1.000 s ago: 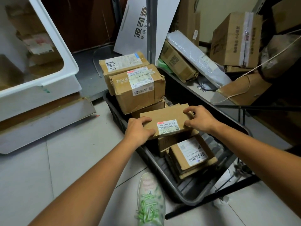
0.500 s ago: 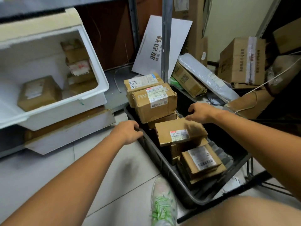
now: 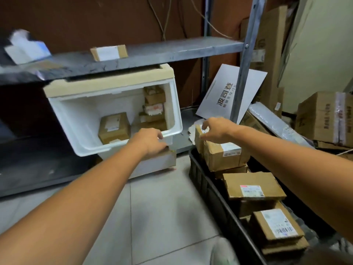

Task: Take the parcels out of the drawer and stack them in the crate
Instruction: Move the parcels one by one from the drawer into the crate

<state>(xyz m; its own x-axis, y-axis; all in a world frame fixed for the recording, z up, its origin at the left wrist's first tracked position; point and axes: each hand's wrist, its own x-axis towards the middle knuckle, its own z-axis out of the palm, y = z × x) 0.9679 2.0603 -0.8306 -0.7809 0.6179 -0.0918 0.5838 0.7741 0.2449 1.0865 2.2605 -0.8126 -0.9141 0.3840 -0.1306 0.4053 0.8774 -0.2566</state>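
Observation:
A white plastic drawer (image 3: 76,121) hangs tilted open under a metal shelf. Inside it lie a brown parcel (image 3: 114,128) and a stack of small parcels (image 3: 154,108) at the back right. On the floor to the right stands a black crate (image 3: 202,178) with several cardboard parcels, among them a taped box (image 3: 225,157) and a flat labelled box (image 3: 252,185). My left hand (image 3: 150,140) is at the drawer's front right corner, fingers loosely curled, holding nothing. My right hand (image 3: 215,131) hovers over the crate's far parcels, empty.
The grey shelf (image 3: 172,50) above the drawer carries a small parcel (image 3: 108,52). A steel post (image 3: 242,73) and a leaning white board (image 3: 225,96) stand behind the crate. Large cartons (image 3: 324,117) crowd the right side. My shoe (image 3: 223,251) is beside the crate.
Both hands let go of the flat box, which stays in the crate. They moved up and left, the left hand reaching the drawer's front. My view rose toward the shelf.

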